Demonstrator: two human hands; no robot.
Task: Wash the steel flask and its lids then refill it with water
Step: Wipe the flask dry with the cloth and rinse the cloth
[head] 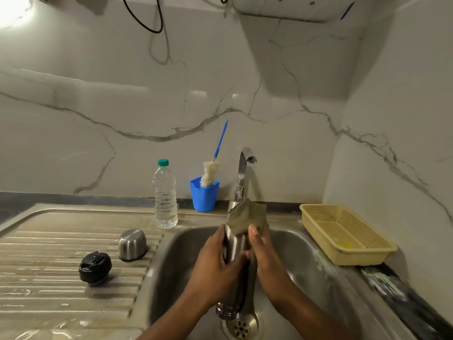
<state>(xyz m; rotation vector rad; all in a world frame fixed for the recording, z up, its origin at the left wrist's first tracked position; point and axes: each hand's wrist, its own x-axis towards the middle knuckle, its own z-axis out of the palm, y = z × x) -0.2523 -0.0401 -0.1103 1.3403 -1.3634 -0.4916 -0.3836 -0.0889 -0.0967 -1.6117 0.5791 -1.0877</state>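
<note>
Over the sink basin (301,263) my left hand (215,268) grips the steel flask (234,246), which is held upside down with its threaded neck (226,311) near the drain. My right hand (261,253) presses a grey-green scrub pad (247,215) against the flask's upper end and side. On the ribbed drainboard (49,278) to the left lie the steel cup lid (132,244), dome up, and the black inner stopper (95,268).
A clear water bottle (165,195) with a green cap stands behind the drainboard. Beside it a blue cup (204,196) holds a bottle brush (210,174). The tap (244,168) rises behind the basin, no water running. A yellow perforated basket (343,231) sits at the right.
</note>
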